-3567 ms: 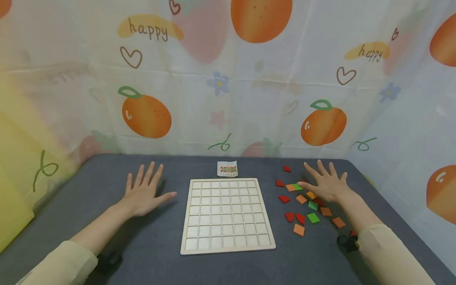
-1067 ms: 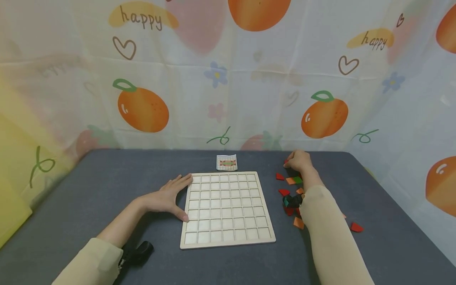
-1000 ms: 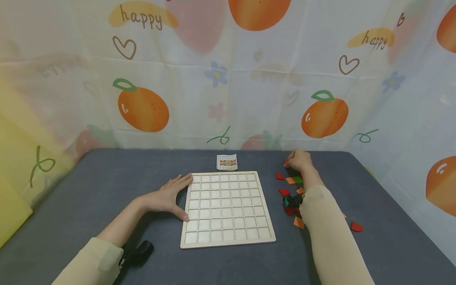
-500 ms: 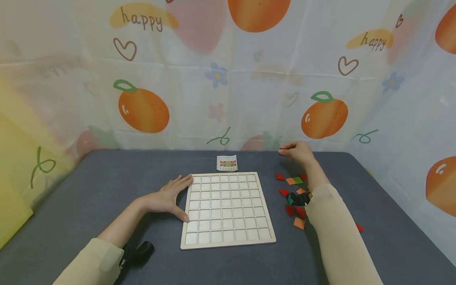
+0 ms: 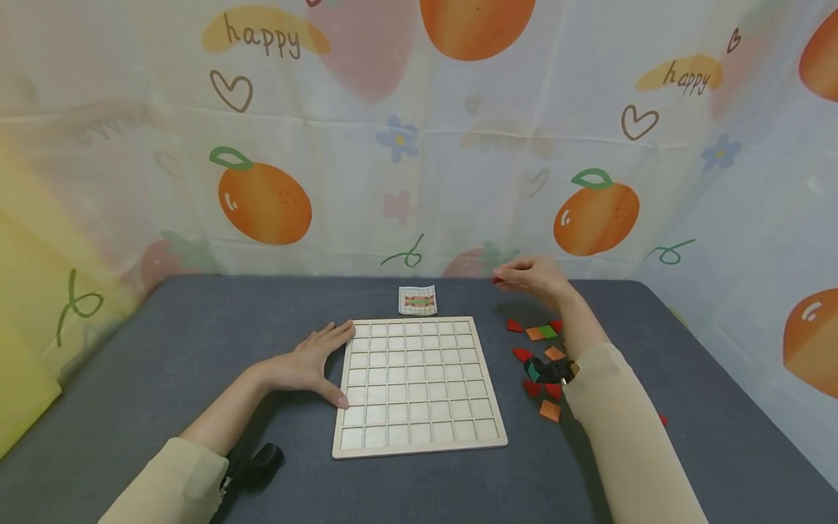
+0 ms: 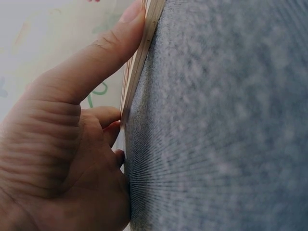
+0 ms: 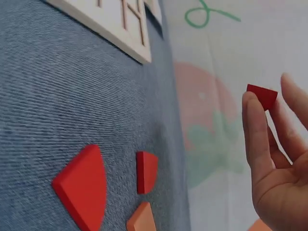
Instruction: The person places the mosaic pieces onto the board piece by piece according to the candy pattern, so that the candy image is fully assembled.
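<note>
A pale wooden grid board (image 5: 419,386) lies flat on the dark table. My left hand (image 5: 302,367) rests at its left edge, thumb and fingertips touching the frame with the fingers fairly straight; the left wrist view shows the thumb on the board's side (image 6: 140,57). Raised above the table's back right, my right hand (image 5: 538,279) pinches a small red tile (image 7: 263,95) between thumb and fingers. Below that hand lie loose tiles, among them a red tile (image 5: 515,326), a green tile (image 5: 547,332) and an orange tile (image 5: 550,410).
Behind the board lies a small printed card (image 5: 417,300) with a coloured pattern on a grid. A fruit-print curtain (image 5: 458,182) hangs along the table's back edge. The right sleeve (image 5: 622,422) covers some tiles on the right.
My right hand has come off the left-hand side's opposite area, picked a red tile from the back right, lifted it and moved left. My left hand earlier came to the board's edge and stays there.
</note>
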`<move>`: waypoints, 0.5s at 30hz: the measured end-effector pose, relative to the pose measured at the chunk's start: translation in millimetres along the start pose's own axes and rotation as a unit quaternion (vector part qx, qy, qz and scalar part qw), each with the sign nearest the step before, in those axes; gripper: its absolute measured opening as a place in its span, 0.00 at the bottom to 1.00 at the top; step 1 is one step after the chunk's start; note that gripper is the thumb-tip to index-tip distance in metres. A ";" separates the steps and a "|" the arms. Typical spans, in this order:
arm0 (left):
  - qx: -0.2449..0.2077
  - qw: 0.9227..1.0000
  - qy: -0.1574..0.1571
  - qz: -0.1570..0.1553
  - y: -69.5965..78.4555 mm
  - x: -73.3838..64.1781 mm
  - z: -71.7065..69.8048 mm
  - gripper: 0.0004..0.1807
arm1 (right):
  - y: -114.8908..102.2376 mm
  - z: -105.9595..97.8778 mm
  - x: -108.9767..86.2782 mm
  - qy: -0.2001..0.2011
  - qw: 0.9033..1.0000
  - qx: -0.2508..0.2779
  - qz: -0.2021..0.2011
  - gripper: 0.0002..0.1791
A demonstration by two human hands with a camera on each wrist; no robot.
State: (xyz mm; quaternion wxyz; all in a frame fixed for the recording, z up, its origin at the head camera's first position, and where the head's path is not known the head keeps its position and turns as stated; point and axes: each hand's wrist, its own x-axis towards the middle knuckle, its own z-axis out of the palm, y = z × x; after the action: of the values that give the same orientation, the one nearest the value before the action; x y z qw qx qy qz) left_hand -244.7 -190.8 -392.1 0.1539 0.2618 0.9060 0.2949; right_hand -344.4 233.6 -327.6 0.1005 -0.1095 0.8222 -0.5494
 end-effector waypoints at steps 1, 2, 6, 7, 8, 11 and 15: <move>-0.001 1.000 0.000 0.001 0.3 0.1 -0.1 0.68 | -0.7 1.7 -0.2 -0.008 1.000 -0.001 0.000 0.25; -0.001 1.000 0.000 0.001 0.2 0.3 -0.1 0.69 | -1.4 3.6 -0.2 -0.013 1.000 -0.001 0.000 0.25; -0.003 1.000 0.001 0.000 -0.1 0.3 -0.1 0.69 | -4.6 12.4 -1.0 -0.031 0.999 0.013 -0.006 0.22; -0.002 1.000 0.001 0.000 0.0 0.3 -0.1 0.69 | -5.4 14.8 -1.2 -0.034 0.999 0.019 -0.007 0.21; -0.002 1.000 0.002 0.000 0.2 0.3 -0.1 0.69 | -6.1 17.0 -1.5 -0.039 0.999 0.022 -0.009 0.20; -0.002 1.000 0.002 -0.001 0.8 -0.2 -0.3 0.69 | -7.5 23.0 -2.5 -0.064 0.998 0.017 -0.013 0.20; -0.003 1.000 0.002 0.000 2.1 -0.7 -0.6 0.68 | -7.9 29.3 -4.9 -0.089 0.996 -0.009 -0.014 0.22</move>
State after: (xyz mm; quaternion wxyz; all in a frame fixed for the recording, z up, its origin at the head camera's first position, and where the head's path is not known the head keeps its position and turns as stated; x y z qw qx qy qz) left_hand -243.6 -190.0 -390.3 0.1525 0.2604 0.9056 0.2981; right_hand -330.8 206.2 -331.1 0.1640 -0.1705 0.8132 -0.5317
